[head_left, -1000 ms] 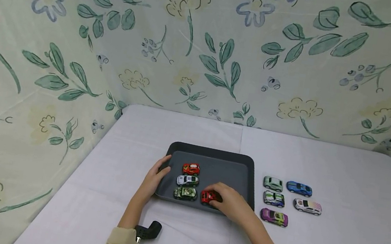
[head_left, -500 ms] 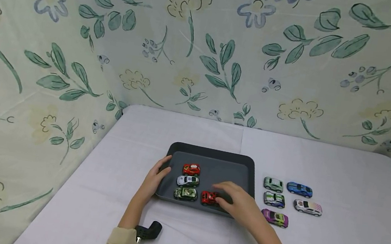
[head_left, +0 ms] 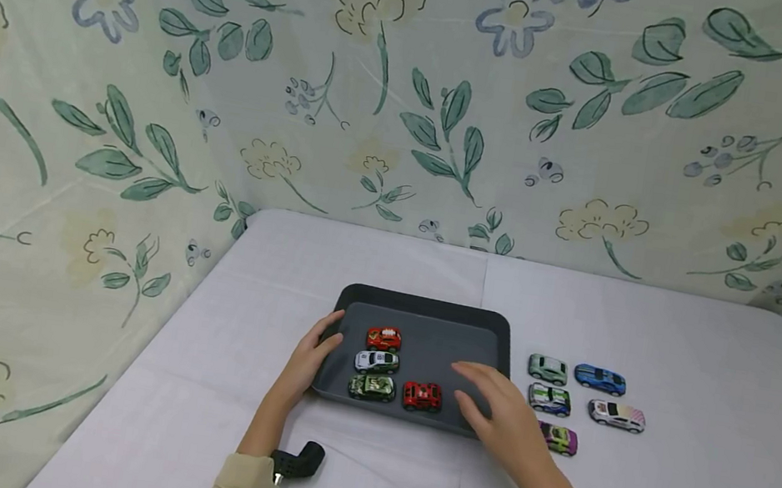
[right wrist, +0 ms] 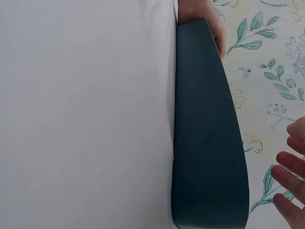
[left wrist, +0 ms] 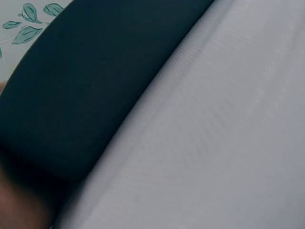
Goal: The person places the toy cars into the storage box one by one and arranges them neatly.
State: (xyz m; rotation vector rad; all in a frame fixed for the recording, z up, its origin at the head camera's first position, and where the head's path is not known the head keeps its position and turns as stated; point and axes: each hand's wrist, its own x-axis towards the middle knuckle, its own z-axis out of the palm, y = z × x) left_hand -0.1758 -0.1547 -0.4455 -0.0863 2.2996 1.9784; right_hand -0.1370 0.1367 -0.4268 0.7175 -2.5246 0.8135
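While empty, right hand (head_left: 502, 417) outspread.

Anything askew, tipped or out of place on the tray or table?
Nothing stands out. Four toy cars sit upright in the dark tray, five more in rows on the cloth beside it. The left hand holds the tray rim; the right hand is open.

Head high, facing table; 2 wrist views near tray (head_left: 427, 307).

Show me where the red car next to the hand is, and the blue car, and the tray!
red car (head_left: 421, 395), head view, on its roof.
blue car (head_left: 599, 379), head view, on its body.
tray (head_left: 427, 307), head view, on its far rim.
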